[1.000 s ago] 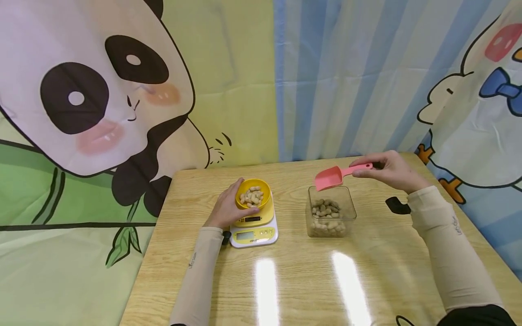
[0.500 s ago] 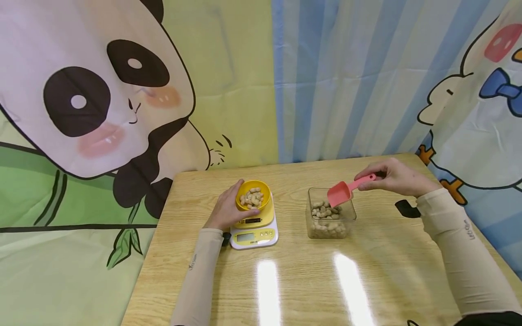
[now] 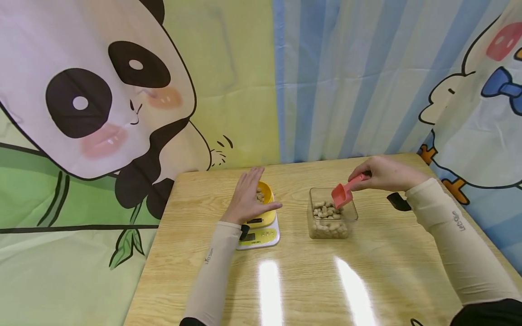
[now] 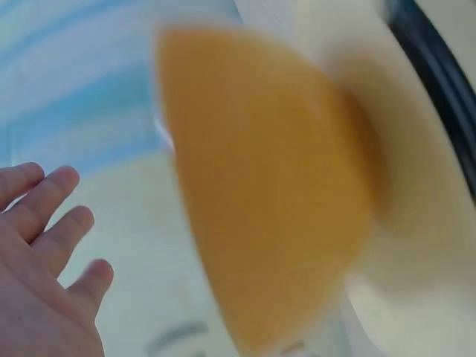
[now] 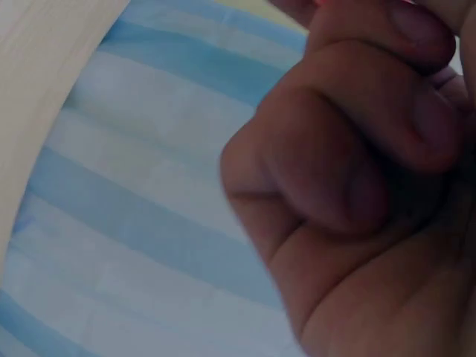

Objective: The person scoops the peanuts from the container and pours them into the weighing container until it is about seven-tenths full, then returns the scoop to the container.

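- Cartoon panda and duck curtains hang behind a wooden counter [image 3: 367,271].
- Left hand [image 3: 249,194], fingers straight and released, hovers over a yellow bowl [image 3: 266,192] of peanuts on a kitchen scale [image 3: 261,233].
- Right of the scale, the right hand [image 3: 383,174] grasps a pink scoop [image 3: 341,194], its tip dipped into a clear container [image 3: 332,219] of peanuts.

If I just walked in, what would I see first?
First you would spot the huge cartoon panda on the cloth at the back left. Next, on the wooden table, the right hand holds a pink scoop tipped down into a clear box of peanuts. The left hand is spread flat above a yellow bowl sitting on a small kitchen scale.
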The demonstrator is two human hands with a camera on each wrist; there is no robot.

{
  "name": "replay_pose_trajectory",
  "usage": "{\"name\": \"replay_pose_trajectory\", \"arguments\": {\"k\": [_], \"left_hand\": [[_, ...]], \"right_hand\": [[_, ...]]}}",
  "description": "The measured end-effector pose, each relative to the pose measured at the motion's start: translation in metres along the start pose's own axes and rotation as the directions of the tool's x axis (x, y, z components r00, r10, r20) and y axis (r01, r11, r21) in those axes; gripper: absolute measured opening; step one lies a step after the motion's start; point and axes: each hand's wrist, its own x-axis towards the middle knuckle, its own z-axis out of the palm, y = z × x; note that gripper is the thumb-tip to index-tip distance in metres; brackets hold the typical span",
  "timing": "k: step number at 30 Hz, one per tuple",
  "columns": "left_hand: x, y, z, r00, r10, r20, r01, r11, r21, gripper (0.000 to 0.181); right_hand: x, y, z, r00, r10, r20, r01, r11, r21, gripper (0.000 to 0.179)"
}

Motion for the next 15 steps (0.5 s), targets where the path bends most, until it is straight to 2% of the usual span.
{"name": "replay_pose_trajectory", "arguments": {"k": [2,5,10,15], "left_hand": [[0.007,0.014,0.007,0.999,0.050,0.022,-0.050,0.999,-0.007,0.119],[0.014,0.030,0.020,0.994,0.085,0.067,-0.083,0.996,-0.033,0.119],[0.020,0.049,0.044,0.983,0.090,0.161,-0.080,0.994,-0.069,0.119],[0.024,0.059,0.062,0.970,0.095,0.223,-0.075,0.992,-0.099,0.121]], "right_hand": [[0.002,-0.005,0.000,1.000,0.003,0.020,-0.003,1.000,-0.008,0.019],[0.004,-0.010,-0.001,1.000,0.001,0.031,-0.001,1.000,-0.023,0.016],[0.004,-0.010,0.000,1.000,-0.019,0.019,0.019,0.999,-0.037,0.015],[0.006,-0.001,0.008,0.997,-0.074,0.016,0.074,0.997,-0.031,0.011]]}}
